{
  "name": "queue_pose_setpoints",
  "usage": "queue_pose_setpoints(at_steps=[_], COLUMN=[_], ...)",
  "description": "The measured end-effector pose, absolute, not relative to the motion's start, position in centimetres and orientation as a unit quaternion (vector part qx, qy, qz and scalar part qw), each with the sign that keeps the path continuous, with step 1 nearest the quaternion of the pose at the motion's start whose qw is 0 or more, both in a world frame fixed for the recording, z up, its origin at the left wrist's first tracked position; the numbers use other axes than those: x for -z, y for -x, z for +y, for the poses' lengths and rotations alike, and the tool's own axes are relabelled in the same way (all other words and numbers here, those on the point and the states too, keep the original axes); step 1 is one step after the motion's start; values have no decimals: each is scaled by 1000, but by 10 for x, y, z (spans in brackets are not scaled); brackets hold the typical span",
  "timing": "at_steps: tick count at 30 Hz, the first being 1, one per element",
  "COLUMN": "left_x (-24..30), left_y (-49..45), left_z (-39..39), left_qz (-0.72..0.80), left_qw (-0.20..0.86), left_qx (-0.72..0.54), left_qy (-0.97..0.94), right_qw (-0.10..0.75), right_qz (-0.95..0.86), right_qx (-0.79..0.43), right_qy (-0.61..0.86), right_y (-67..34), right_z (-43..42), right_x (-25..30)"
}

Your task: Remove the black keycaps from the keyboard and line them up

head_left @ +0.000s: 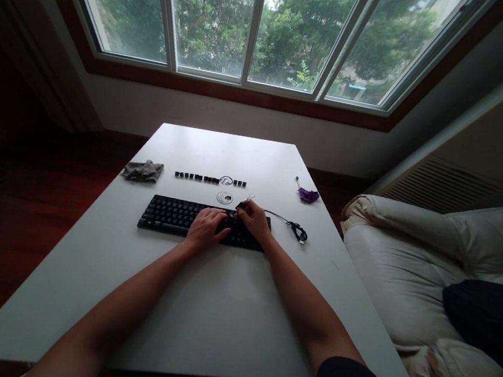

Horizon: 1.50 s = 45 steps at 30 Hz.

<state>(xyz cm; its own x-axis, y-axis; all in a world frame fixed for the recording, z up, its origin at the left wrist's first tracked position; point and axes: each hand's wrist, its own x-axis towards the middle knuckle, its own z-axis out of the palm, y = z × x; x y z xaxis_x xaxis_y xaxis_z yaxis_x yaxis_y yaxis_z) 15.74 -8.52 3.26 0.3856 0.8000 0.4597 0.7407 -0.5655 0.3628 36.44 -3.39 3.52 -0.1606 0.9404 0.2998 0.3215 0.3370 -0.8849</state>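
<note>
Keyboard (173, 214) could skid if the left hand (205, 227), thumb spread over its keys, presses too lightly while the right hand (253, 217), pinching a small dark piece (242, 206), tugs

keyboard (167, 213): black | loose keycaps (208, 179): black | cable (296, 227): black | cloth (143, 171): grey | bundle (309, 196): purple | table (216, 308): white | floor (43, 203): reddish-brown

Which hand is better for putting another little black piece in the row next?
Probably the right hand: it seems to pinch a small dark piece over the keyboard. The left hand rests spread on the keyboard, seemingly holding nothing.
</note>
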Motion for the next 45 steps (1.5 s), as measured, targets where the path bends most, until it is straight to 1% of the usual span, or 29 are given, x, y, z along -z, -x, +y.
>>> queue_pose_setpoints(at_steps=[7, 15, 21, 30, 40, 45], left_x=[-34, -34, -32, -31, -33, -38], left_y=[-151, -151, -150, -148, -146, -148], left_z=[-84, -83, -82, -80, -81, -83], left_qz=[523, 519, 508, 488, 442, 444], left_qw=[47, 59, 72, 111, 63, 35], left_qx=[-326, -315, -326, -336, -298, -274], left_qy=[-787, -793, -794, -798, -844, -852], right_qw=[437, 412, 395, 382, 371, 372], right_qz=[-708, -737, -747, -722, -725, -727], right_qx=[-321, -290, -224, -229, -248, -251], right_qy=[452, 451, 486, 529, 525, 520], right_y=[-352, -350, -348, -349, -352, -352], right_z=[-45, -45, -40, -35, -29, -27], right_x=[-32, -31, -27, -20, -19, -18])
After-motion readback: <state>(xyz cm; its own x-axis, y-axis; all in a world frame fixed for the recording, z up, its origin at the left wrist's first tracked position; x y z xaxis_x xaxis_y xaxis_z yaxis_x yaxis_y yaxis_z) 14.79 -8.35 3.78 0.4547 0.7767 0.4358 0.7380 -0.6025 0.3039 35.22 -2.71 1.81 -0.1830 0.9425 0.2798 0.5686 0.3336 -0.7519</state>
